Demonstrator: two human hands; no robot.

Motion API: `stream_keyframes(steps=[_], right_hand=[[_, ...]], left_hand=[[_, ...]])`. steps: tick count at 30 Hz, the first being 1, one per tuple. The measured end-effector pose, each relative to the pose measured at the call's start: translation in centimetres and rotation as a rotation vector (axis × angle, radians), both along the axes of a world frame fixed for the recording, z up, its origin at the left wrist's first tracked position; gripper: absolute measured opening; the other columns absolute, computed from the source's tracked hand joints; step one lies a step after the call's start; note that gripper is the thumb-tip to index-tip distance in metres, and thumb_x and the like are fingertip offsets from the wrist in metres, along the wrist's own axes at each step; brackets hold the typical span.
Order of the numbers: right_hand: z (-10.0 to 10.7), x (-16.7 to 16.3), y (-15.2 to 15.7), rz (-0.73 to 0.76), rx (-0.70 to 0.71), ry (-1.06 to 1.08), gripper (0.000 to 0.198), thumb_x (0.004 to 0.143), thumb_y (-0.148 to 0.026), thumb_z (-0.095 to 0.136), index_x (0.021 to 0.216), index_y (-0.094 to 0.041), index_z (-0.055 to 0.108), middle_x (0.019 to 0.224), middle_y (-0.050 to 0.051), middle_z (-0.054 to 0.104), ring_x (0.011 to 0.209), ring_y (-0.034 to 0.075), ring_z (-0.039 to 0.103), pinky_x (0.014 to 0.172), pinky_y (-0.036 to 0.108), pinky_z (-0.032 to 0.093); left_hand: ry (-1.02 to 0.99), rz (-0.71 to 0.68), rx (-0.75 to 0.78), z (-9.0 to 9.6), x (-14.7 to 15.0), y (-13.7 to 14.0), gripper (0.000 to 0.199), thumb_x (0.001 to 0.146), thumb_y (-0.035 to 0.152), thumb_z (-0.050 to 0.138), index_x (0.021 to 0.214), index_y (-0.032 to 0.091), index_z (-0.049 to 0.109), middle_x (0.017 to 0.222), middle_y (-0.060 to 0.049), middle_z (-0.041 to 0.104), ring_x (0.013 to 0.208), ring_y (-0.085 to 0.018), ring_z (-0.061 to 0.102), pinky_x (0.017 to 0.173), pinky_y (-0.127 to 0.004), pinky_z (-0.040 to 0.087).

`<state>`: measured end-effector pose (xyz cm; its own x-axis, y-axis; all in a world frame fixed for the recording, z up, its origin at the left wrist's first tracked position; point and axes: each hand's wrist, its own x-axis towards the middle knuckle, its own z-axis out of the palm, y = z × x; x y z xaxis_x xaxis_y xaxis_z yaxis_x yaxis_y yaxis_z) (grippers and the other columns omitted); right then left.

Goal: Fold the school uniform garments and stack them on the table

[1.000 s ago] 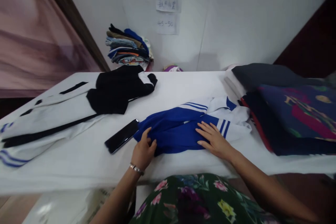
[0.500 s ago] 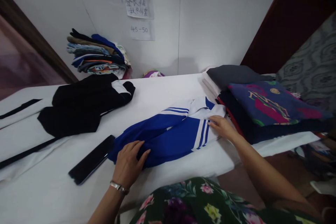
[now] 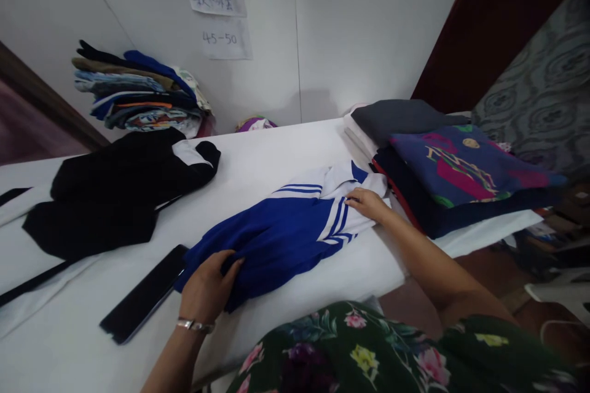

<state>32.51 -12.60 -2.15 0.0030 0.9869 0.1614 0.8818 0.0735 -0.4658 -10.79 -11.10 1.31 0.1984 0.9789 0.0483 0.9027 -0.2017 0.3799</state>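
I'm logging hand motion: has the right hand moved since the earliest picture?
Yes: the right hand moved rightward over the collared top, nearer the folded clothes stack on the right.

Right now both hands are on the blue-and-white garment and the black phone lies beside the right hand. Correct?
One thing off: the black phone lies beside the left hand, not the right hand, as the head view shows. Both hands are on the blue-and-white garment.

PLACE: clothes-folding workroom, apparently | white table [image 3: 295,146] | garment stack [image 3: 138,87] | handwritten wall notes [image 3: 220,38]
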Motion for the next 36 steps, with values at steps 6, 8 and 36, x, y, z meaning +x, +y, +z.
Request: stream_keyframes(steps=[6,8,36], right_hand=[[0.6,1.1,-1.9,-0.084,0.207,0.171,0.029,0.089,-0.039,0.051,0.100,-0.019,0.069,0.096,0.007,0.069,0.089,0.020,0.063,0.078,0.032,0.050],[1.0,1.9,-3.4,-0.173,0.300,0.184,0.029,0.090,-0.039,0.048,0.098,-0.020,0.069,0.096,0.007,0.068,0.090,0.020,0.063,0.077,0.032,0.050],[0.1,2.1,-4.2,-0.314,0.265,-0.106,0.031,0.087,-0.030,0.050,0.111,-0.019,0.066,0.117,0.012,0.064,0.113,0.028,0.056,0.097,0.046,0.044]], left_hand=[[-0.030,0.027,-0.086,0.3,-0.7,-0.2,0.041,0.076,0.055,0.050,0.098,0.025,0.067,0.090,-0.002,0.073,0.074,-0.021,0.066,0.066,-0.031,0.049],[-0.022,0.039,-0.116,0.4,-0.9,-0.2,0.042,0.076,0.057,0.049,0.099,0.026,0.066,0.087,-0.001,0.072,0.069,-0.021,0.066,0.064,-0.031,0.048],[-0.020,0.031,-0.047,0.6,-1.2,-0.5,0.039,0.076,0.050,0.047,0.098,0.023,0.064,0.096,-0.004,0.068,0.076,-0.023,0.066,0.066,-0.034,0.051]])
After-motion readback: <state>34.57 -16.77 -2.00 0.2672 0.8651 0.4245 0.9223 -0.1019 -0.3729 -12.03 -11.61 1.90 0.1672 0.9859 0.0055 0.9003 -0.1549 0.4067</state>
